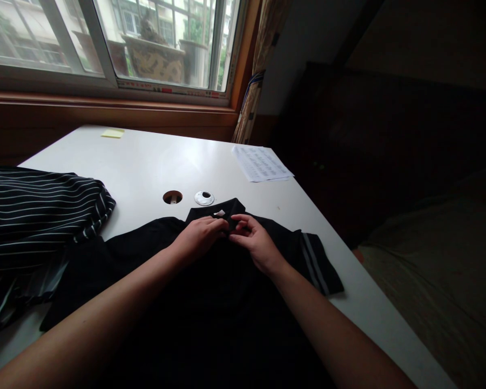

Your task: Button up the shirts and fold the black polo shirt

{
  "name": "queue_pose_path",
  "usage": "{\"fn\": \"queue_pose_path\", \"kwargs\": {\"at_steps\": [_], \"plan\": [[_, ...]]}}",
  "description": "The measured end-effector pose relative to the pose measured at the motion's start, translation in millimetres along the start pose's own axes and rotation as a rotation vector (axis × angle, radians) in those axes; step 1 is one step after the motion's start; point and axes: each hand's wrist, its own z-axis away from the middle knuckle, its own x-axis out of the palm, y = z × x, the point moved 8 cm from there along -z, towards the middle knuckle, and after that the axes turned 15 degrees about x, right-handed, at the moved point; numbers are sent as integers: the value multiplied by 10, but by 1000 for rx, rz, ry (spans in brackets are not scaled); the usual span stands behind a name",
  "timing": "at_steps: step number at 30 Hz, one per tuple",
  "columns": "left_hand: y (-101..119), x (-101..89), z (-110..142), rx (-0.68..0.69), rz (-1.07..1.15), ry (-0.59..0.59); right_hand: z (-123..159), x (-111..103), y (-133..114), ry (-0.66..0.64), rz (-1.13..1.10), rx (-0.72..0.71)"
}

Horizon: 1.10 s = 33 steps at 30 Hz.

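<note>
A black short-sleeved collared shirt (235,302) lies spread on the white table, its collar (238,206) toward the window and a small white label inside the neck. At the neck opening, just below the collar, my left hand (200,235) has its fingers closed on the cloth. My right hand (257,243) meets it there from the other side, fingers curled and pinching the front edge of the shirt. The fingertips partly hide the exact spot they grip. Two grey stripes mark the shirt's right-hand sleeve (318,262).
Black cloth with white stripes (36,216) is heaped on the left. The white table (146,156) has a round hole (172,197) and a cable cover (204,198). Printed papers (262,163) lie by its right edge, a yellow sticky note (112,133) at the back.
</note>
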Motion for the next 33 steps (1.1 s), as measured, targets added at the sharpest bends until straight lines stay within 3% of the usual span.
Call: {"fn": "queue_pose_path", "kwargs": {"at_steps": [6,17,33], "plan": [[-58,-17,26,-72,22,15,25,-53,-14,96,-12,-32],[-137,-30,57,-148,96,51,169,-54,-247,231,447,-199],[-12,-50,43,-3,7,59,100,-13,-193,105,426,-176]]}}
